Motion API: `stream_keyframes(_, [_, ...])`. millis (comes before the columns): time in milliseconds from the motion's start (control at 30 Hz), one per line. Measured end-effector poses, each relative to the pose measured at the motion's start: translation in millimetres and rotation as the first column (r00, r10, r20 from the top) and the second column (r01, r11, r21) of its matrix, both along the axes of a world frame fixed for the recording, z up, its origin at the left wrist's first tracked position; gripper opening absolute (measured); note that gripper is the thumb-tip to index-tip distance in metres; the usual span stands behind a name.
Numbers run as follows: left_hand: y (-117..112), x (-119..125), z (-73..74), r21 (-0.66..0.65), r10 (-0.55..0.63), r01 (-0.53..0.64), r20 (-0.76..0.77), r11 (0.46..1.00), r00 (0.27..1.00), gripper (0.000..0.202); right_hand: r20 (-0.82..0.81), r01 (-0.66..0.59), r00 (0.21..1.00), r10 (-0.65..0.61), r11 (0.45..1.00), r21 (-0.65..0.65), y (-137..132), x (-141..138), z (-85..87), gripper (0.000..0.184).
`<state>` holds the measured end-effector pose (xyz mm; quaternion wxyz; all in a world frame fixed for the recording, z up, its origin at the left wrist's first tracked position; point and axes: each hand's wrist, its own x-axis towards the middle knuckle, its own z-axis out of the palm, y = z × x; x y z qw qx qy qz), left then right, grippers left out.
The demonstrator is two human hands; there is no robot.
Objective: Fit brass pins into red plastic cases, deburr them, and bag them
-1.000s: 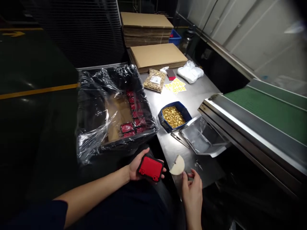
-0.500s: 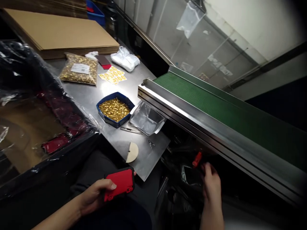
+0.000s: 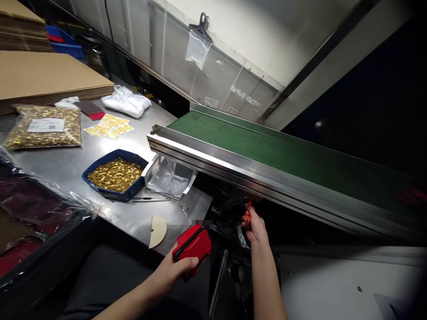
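Note:
My left hand (image 3: pixel 176 273) grips a boxy red-and-black plastic case (image 3: pixel 196 243), thumb across its near face, tilted over the table corner. To the right, under the conveyor's edge, my right hand (image 3: pixel 256 224) has its fingers closed on a small red plastic piece (image 3: pixel 247 218), whose exact kind is partly hidden. Close to my left hand, a pale half-round disc (image 3: pixel 158 232) lies on the metal table (image 3: pixel 133 218). Beyond it sit a tweezer-like metal tool (image 3: pixel 151 199), a small metal bit (image 3: pixel 185 210) and a blue tray (image 3: pixel 91 189) filled with small gold-coloured parts.
A green conveyor belt (image 3: pixel 233 142) with metal side rails slants across the right. A clear plastic-lined bin (image 3: pixel 170 178) stands beneath its end. Further back are a bag of gold parts (image 3: pixel 46 133), yellow stickers (image 3: pixel 110 126), a white bag (image 3: pixel 126 102) and stacked cardboard (image 3: pixel 50 75).
My view has swung to the right. My left hand has turned and tilted the case. My right hand, earlier beside the red piece, now has its fingers around it.

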<state>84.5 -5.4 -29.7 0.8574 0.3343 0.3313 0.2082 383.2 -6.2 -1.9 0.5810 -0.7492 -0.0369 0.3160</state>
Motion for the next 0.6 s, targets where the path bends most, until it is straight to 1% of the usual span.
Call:
stream_keyframes(100, [-4.8,7.4,5.8,-0.013,0.032,-0.032,0.009,0.999,0.999,0.053,-0.006,0.022,1.000,-0.022,1.000,0.012,-11.3,-6.5,9.8,0.040])
stream_keyframes(233, [-12.1,0.7,8.9,-0.043,0.052,-0.054,-0.062,0.998,0.997,0.047,0.002,-0.001,1.000,0.001,1.000,-0.009,-23.2,-9.6,21.8,0.042])
stream_keyframes(267, [-13.3,-2.0,8.8,-0.048,0.050,-0.053,-0.078,0.997,0.996,0.044,0.003,-0.008,1.000,0.008,1.000,-0.011,-26.4,-9.9,24.0,0.044])
stream_keyframes(367, [-14.5,-9.9,7.4,-0.074,0.068,-0.074,-0.081,0.994,0.994,0.038,-0.036,-0.049,0.998,0.049,0.999,0.007,-37.2,-11.9,26.1,0.062])
stream_keyframes(400, [-14.3,-12.2,7.0,-0.084,0.083,-0.089,-0.073,0.992,0.994,0.038,-0.061,-0.066,0.996,0.068,0.998,0.022,-40.5,-13.2,25.1,0.062])
stream_keyframes(533, [-11.6,-20.2,7.2,-0.123,0.123,-0.128,-0.045,0.984,0.991,0.037,-0.134,-0.110,0.983,0.123,0.989,0.104,-49.4,-18.2,21.0,0.049])
stream_keyframes(600, [-9.8,-24.1,8.5,-0.149,0.135,-0.138,-0.030,0.979,0.990,0.039,-0.144,-0.158,0.973,0.177,0.978,0.139,-53.2,-18.8,25.2,0.053])
